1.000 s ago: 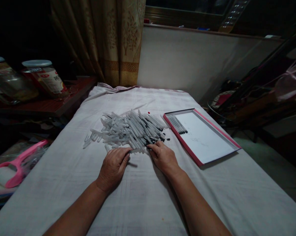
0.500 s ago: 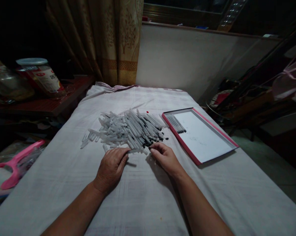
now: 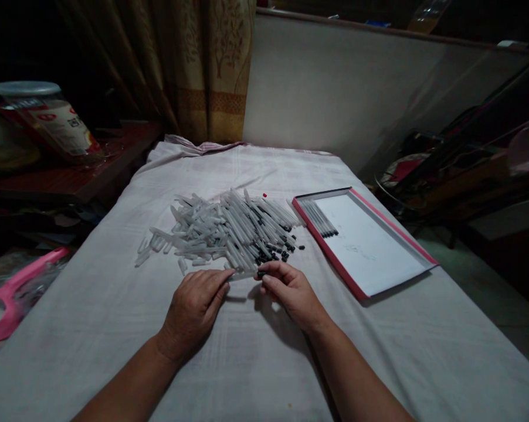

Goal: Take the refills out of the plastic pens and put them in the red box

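My left hand [image 3: 196, 302] is closed, pinching one end of a translucent pen barrel [image 3: 243, 275] that points right. My right hand [image 3: 293, 293] pinches a small black plug [image 3: 261, 274] close to the barrel's other end; whether the two touch I cannot tell. Just beyond both hands lies a heap of translucent pen parts [image 3: 203, 225], with loose black plugs [image 3: 273, 252] along its right side. Right of the heap, a shallow red-edged box lid [image 3: 330, 252] holds a row of pens with black ends [image 3: 319, 218].
A white cloth [image 3: 229, 363] covers the table. A tiny red piece [image 3: 265, 195] lies behind the heap. To the left are a dark red side table [image 3: 88, 181] with a lidded jar [image 3: 48, 120], and a pink-handled object [image 3: 18, 287] lower down. A curtain [image 3: 203, 88] hangs behind.
My right hand has come away from the loose black plugs, slightly left and nearer to me, and a plug now shows in its fingers by the barrel. The camera view has tilted down a little.
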`<act>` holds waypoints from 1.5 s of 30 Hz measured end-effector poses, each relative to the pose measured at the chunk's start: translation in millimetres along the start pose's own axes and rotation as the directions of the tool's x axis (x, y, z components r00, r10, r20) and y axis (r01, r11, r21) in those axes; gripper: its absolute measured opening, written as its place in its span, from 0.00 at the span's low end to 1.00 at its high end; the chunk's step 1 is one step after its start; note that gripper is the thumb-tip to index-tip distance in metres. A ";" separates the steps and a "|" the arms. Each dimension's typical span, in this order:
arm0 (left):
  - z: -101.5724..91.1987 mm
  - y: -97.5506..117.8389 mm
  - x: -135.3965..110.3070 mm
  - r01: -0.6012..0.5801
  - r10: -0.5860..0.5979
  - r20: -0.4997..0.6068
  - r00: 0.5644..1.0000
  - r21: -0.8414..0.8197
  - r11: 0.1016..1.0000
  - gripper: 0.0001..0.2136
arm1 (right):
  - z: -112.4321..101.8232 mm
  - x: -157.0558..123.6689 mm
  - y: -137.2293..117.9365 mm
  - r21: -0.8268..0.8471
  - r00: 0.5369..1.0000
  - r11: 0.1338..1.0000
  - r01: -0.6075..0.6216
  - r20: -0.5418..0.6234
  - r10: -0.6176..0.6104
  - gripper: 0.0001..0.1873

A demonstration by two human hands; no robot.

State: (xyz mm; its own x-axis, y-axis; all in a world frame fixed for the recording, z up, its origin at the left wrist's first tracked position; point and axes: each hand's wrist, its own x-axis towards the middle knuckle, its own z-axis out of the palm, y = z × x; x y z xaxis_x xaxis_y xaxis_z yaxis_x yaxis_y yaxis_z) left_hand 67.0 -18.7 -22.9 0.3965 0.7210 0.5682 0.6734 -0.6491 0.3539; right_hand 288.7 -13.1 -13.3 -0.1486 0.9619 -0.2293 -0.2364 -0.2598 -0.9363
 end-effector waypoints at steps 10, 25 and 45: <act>0.6 1.6 0.6 -0.009 0.008 0.039 0.999 0.018 1.000 0.11 | 5.9 -4.9 3.5 -0.070 0.996 0.994 0.083 -0.016 -0.084 0.13; -0.4 1.4 0.9 -0.010 0.010 0.072 0.997 0.005 1.000 0.11 | 1.3 -7.6 7.0 -0.609 0.841 0.624 0.489 0.141 -0.522 0.10; -1.4 2.1 0.2 -0.017 0.016 0.106 0.994 0.015 1.000 0.10 | -5.4 -8.1 5.4 -0.744 0.829 0.447 0.496 0.254 -0.498 0.10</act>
State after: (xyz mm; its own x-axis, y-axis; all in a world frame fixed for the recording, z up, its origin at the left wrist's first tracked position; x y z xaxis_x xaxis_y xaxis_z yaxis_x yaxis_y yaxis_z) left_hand 67.6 -20.3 -20.9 0.4711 0.7325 0.4914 0.6754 -0.6579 0.3332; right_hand 293.8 -21.9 -17.9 -0.2493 0.9056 0.3431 0.5354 0.4241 -0.7304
